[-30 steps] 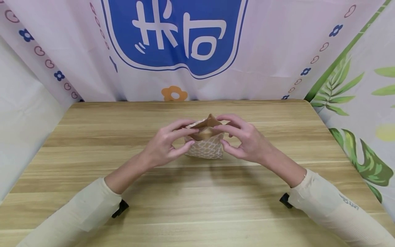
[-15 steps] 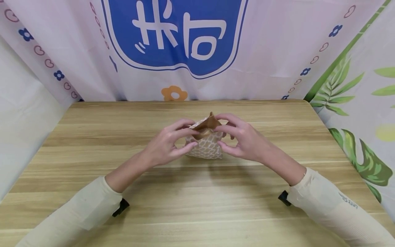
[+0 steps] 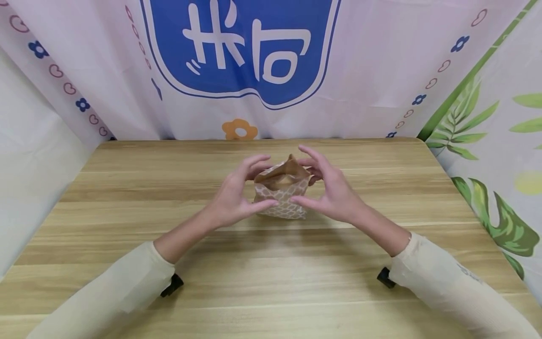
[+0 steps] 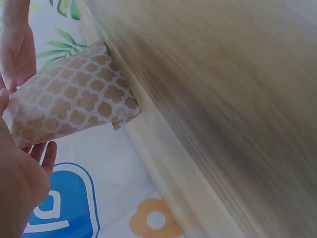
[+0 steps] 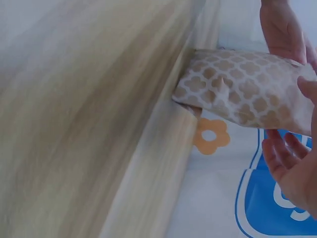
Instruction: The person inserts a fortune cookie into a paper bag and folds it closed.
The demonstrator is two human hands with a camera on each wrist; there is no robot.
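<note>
A brown paper bag (image 3: 279, 205) with a white lattice print stands upright on the wooden table, its mouth spread wide toward the head camera. My left hand (image 3: 232, 198) holds the bag's left side, thumb along the front and fingers behind. On the other side my right hand (image 3: 337, 194) does likewise, with its thumb on the front face and its index finger raised off the rim. Both wrist views show the bag's patterned face between the two hands. The lower inside of the bag is hidden.
The wooden table (image 3: 271, 278) reaches back to a white cloth backdrop (image 3: 364, 84) with a blue emblem and an orange flower. A leaf-printed cloth (image 3: 499, 188) hangs on the right. Dark devices show under both sleeves.
Both hands have shifted from the bag's rim to its sides. The thumbs have moved inward across the front, and the index fingers have left the mouth, which now gapes wider.
</note>
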